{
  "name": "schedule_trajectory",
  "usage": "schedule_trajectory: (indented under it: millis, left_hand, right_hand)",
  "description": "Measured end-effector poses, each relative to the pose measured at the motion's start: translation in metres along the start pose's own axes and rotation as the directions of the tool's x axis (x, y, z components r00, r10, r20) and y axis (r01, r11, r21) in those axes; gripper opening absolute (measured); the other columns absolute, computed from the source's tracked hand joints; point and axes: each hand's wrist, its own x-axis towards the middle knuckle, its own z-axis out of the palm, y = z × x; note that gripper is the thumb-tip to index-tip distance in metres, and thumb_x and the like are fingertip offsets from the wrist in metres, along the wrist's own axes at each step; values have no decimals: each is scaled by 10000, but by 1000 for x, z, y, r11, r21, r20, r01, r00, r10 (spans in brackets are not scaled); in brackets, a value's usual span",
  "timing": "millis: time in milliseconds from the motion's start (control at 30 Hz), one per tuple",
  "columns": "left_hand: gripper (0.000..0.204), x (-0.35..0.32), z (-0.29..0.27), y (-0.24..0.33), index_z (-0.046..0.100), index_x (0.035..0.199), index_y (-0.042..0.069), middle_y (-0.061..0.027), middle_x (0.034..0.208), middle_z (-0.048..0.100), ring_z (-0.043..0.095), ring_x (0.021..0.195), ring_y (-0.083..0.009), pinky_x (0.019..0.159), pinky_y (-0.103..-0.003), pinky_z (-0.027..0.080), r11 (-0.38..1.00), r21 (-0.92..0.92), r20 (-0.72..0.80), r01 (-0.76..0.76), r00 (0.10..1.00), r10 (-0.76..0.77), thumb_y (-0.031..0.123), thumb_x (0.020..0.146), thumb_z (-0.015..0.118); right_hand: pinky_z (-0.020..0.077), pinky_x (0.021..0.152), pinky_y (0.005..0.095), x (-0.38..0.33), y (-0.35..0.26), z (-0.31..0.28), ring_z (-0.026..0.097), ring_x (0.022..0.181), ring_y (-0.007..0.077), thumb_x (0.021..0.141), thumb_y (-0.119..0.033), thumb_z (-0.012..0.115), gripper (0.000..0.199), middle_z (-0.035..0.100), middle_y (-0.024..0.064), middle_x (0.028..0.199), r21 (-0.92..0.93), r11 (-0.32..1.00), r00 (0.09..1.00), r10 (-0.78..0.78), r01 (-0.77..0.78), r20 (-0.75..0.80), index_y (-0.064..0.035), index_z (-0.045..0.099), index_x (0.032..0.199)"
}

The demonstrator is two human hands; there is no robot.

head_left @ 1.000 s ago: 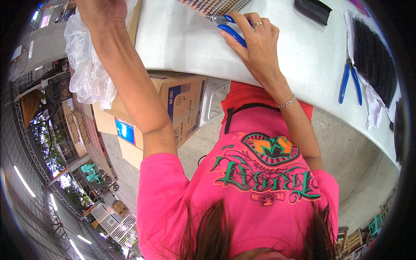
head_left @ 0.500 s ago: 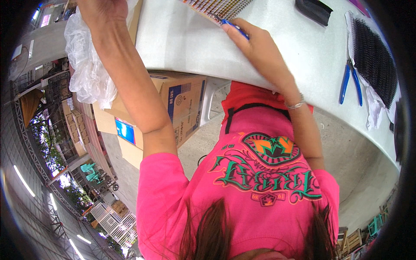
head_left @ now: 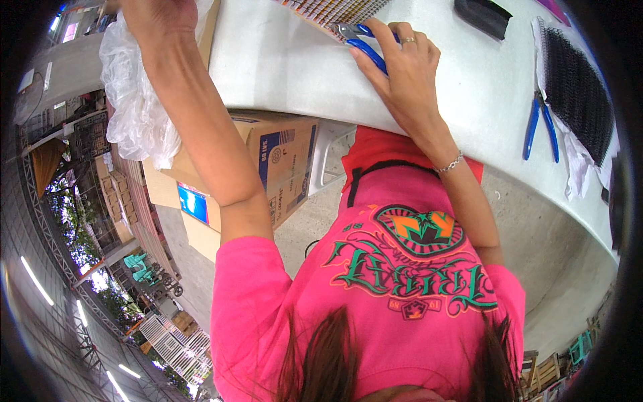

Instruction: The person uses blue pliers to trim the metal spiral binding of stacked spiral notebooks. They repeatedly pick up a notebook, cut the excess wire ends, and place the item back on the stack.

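Blue-handled cutting pliers (head_left: 370, 52) rest in my right hand (head_left: 408, 74), fingers wrapped round the grips and handles spread apart. Their metal jaws touch the near edge of a panel with close rows of small orange, brown and pale pieces (head_left: 335, 12), cut off by the top of the picture. My left hand (head_left: 164, 17) is at the upper left, beside a crumpled clear plastic bag (head_left: 137, 100). Its fingers lie beyond the frame, so what they do is hidden.
A white table (head_left: 288, 74) spans the top and right. On it lie a black curved strip (head_left: 483, 17), a second pair of blue-handled pliers (head_left: 541, 130) and a black mesh-like sheet (head_left: 577, 94) on white wrapping. A cardboard box (head_left: 288, 161) stands below the table edge.
My right hand has turned so its back and fingers show, and the pliers' handles have spread apart. The left arm is almost unmoved.
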Motion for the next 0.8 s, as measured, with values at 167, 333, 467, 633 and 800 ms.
schedule_trajectory:
  millis: [167,333,467,633,800]
  left_hand:
    - [439,1,4,0,575,1304,4,-54,1105,696,653,991,-138,894,-282,487,999,-51,-43,12,999,-14,204,928,681]
    - [447,-4,5,-1,561,1317,5,-57,1099,697,653,982,-140,893,-281,488,999,25,31,29,999,-30,197,931,676]
    - [459,-9,11,-11,551,1324,4,-58,1092,699,654,977,-140,892,-281,489,997,38,2,-72,997,72,197,928,680]
    - [443,-35,19,-31,575,1299,5,-57,1091,698,654,974,-138,891,-281,488,864,391,364,-318,915,172,202,921,693]
    - [436,-48,29,-45,591,1285,9,-51,1095,695,654,974,-135,885,-274,488,641,588,425,-494,862,274,205,913,706]
  right_hand:
    - [321,955,474,0,2,6,532,1050,280,934,-437,659,435,620,126,1110,-4,999,999,-40,40,-25,-158,630,1266]
    - [328,947,469,-2,1,8,539,1034,273,929,-429,670,437,621,124,1097,-17,999,999,-43,42,-14,-156,633,1268]
    - [422,874,438,-1,-1,5,609,936,305,945,-442,640,442,654,153,1032,58,997,994,39,-45,106,-132,639,1260]
    - [517,835,464,25,1,-21,671,956,391,993,-492,527,497,698,220,1015,338,831,798,193,-443,571,-63,648,1212]
    - [438,904,484,13,3,-17,621,998,348,968,-452,592,428,666,176,1047,68,996,975,47,-63,216,-108,641,1216]
